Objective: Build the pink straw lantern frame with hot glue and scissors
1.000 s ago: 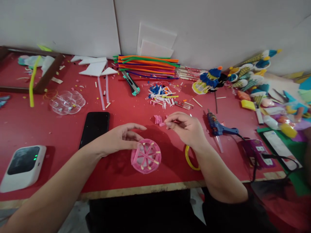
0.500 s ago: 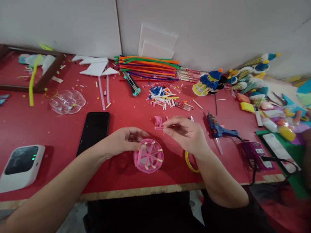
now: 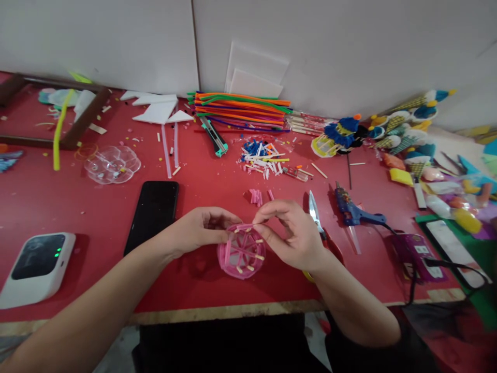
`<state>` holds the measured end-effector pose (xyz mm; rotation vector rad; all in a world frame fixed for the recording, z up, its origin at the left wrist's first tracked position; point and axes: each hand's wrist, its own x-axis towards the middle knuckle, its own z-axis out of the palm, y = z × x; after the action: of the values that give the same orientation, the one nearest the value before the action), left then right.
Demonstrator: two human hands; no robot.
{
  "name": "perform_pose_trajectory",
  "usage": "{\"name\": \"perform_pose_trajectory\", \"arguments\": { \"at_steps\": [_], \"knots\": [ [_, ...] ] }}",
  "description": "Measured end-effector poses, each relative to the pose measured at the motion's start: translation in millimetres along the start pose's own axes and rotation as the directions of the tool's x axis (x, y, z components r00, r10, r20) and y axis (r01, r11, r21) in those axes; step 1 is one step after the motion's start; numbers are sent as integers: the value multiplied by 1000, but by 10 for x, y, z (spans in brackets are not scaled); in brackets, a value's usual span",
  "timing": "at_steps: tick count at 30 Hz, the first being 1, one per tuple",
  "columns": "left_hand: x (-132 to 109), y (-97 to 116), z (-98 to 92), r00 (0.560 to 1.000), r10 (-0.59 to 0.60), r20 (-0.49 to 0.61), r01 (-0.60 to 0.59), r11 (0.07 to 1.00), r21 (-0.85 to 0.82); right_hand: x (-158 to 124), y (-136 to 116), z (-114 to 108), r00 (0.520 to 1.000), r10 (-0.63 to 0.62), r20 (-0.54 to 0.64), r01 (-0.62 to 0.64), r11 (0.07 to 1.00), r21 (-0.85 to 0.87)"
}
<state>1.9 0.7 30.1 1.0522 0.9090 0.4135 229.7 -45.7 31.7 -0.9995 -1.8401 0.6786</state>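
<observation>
A pink round wheel made of straw pieces and small sticks [image 3: 241,252] lies on the red table [image 3: 97,207] near its front edge. My left hand [image 3: 202,228] grips the wheel's far left rim with closed fingers. My right hand [image 3: 289,230] pinches a short pink straw piece [image 3: 244,227] and holds it across the wheel's top rim. A few more cut pink straw pieces [image 3: 257,196] lie just behind the wheel.
A black phone [image 3: 153,208] lies left of my hands, a white device [image 3: 34,267] further left. Scissors [image 3: 318,217] and a blue glue gun [image 3: 351,211] sit to the right. Cut straw bits [image 3: 262,154], long coloured straws [image 3: 240,108], a clear tray [image 3: 112,165] and craft toys [image 3: 399,129] lie behind.
My right hand picked up a pink straw piece from the small pile and brought it left and nearer, onto the wheel's top rim. The left hand stayed on the wheel.
</observation>
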Motion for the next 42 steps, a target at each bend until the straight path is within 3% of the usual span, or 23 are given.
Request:
{"name": "perform_pose_trajectory", "arguments": {
  "at_steps": [10, 19, 42],
  "knots": [
    [-1, 1, -7, 1000, 8, 20, -9, 999, 39, 37, -43, -21, 989, -145, 13, 145, 976, -165],
    [24, -24, -16, 999, 18, 46, -18, 1000, 13, 42, -24, -12, 967, -253, 16, 251, 945, -208],
    [20, -33, -29, 999, -4, 50, 4, 1000, -3, 39, -7, -23, 967, -245, 71, 255, 948, -192]
  ]
}}
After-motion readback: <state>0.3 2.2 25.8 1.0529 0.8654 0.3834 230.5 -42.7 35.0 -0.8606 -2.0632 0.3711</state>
